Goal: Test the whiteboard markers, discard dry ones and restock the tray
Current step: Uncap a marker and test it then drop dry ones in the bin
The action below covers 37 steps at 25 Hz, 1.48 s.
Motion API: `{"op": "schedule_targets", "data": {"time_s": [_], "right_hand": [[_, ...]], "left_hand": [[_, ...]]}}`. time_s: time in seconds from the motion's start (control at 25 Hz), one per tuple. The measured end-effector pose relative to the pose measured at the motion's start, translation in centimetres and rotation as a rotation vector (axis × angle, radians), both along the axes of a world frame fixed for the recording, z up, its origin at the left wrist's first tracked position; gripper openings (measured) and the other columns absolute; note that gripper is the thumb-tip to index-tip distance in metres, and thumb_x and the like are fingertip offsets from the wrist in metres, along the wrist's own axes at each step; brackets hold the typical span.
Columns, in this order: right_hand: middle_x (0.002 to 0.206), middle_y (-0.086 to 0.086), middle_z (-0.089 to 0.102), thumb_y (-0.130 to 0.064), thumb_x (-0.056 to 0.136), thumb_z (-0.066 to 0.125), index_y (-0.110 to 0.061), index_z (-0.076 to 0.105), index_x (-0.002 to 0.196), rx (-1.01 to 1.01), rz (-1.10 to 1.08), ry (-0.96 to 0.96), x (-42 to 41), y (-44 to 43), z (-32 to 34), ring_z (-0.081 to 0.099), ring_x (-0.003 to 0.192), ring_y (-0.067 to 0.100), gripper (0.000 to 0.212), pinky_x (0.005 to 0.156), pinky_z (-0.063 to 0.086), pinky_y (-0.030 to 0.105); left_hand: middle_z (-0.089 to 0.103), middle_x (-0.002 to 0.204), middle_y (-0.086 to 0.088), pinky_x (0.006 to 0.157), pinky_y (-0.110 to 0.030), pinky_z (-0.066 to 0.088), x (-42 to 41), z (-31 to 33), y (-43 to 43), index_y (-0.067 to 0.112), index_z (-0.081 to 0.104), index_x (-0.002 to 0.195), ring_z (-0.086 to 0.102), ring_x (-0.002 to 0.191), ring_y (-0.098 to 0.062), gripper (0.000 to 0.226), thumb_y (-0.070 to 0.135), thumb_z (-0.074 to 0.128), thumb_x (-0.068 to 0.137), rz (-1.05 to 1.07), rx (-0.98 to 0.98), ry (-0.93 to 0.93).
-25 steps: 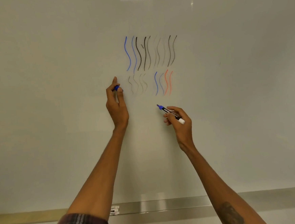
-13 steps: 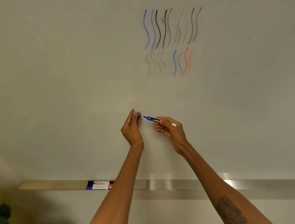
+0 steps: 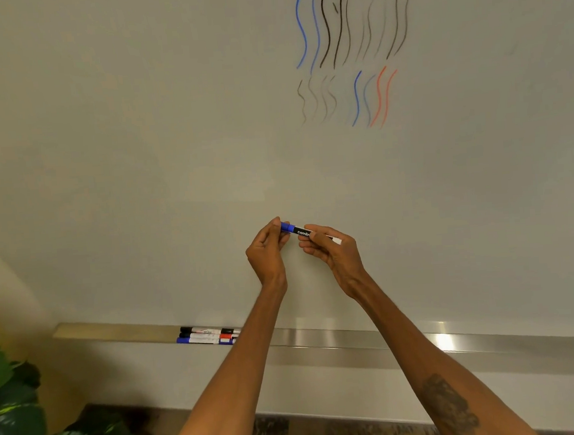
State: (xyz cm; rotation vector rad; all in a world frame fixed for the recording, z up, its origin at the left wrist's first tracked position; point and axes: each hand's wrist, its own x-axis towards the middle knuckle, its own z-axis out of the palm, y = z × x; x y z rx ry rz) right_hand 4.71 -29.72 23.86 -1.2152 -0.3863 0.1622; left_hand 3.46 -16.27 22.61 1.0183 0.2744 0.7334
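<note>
My left hand (image 3: 267,249) pinches the blue cap (image 3: 285,226), now pushed back onto the marker (image 3: 301,232) that my right hand (image 3: 333,251) grips by the barrel. Moments ago they were apart. This one's tested, I reckon, and bound for the tray (image 3: 357,338) below my hands.

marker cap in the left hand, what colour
Blue; the cap in the left hand shows best in the head view.

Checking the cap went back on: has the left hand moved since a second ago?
Yes. The left hand was level with the lower test strokes; now it is below them, nearer the tray, at the blue marker.
</note>
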Motion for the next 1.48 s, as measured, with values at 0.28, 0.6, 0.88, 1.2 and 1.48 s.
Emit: {"op": "schedule_targets", "data": {"time_s": [0.28,0.6,0.88,1.2,1.48], "right_hand": [[0.11,0.021,0.072,-0.007,0.097,0.059,0.003,0.062,0.124,0.033,0.104,0.089,-0.7,1.8,-1.5,0.07,0.105,0.035,0.029,0.093,0.057,0.035],[0.112,0.021,0.071,-0.008,0.097,0.06,0.003,0.062,0.124,-0.087,0.25,0.17,-1.3,4.4,-4.2,0.07,0.106,0.034,0.029,0.095,0.056,0.036],[0.114,0.015,0.072,-0.003,0.095,0.056,-0.002,0.062,0.127,-0.294,0.386,0.244,-3.5,9.3,-10.2,0.071,0.103,0.033,0.032,0.092,0.057,0.038],[0.104,0.02,0.074,-0.001,0.091,0.064,0.0,0.068,0.117,-0.567,0.485,0.347,-7.4,13.7,-17.6,0.074,0.09,0.029,0.027,0.081,0.06,0.03],[0.085,0.016,0.071,0.005,0.081,0.072,0.006,0.071,0.104,-0.84,0.529,0.396,-12.1,17.4,-25.3,0.07,0.059,0.009,0.023,0.059,0.056,0.017]], "left_hand": [[0.076,0.094,-0.012,0.082,-0.033,0.061,-1.1,-1.8,2.5,0.001,0.074,0.107,0.074,0.092,-0.028,0.022,0.015,0.07,0.09,0.017,-0.07,0.034],[0.075,0.098,-0.016,0.084,-0.032,0.061,-3.7,-5.4,6.3,-0.003,0.072,0.106,0.074,0.095,-0.028,0.023,0.016,0.069,0.092,-0.018,-0.006,0.076],[0.076,0.097,-0.008,0.084,-0.033,0.059,-6.2,-9.6,10.2,0.004,0.073,0.104,0.073,0.097,-0.022,0.017,0.013,0.061,0.097,0.005,0.182,0.217],[0.075,0.104,0.001,0.09,-0.031,0.058,-13.2,-18.6,16.2,0.009,0.075,0.109,0.069,0.103,-0.017,0.021,0.017,0.06,0.097,0.069,0.199,0.547],[0.075,0.106,-0.008,0.088,-0.025,0.057,-19.8,-24.7,19.2,0.002,0.075,0.106,0.069,0.097,-0.021,0.02,0.009,0.059,0.096,0.063,0.162,0.808]]}}
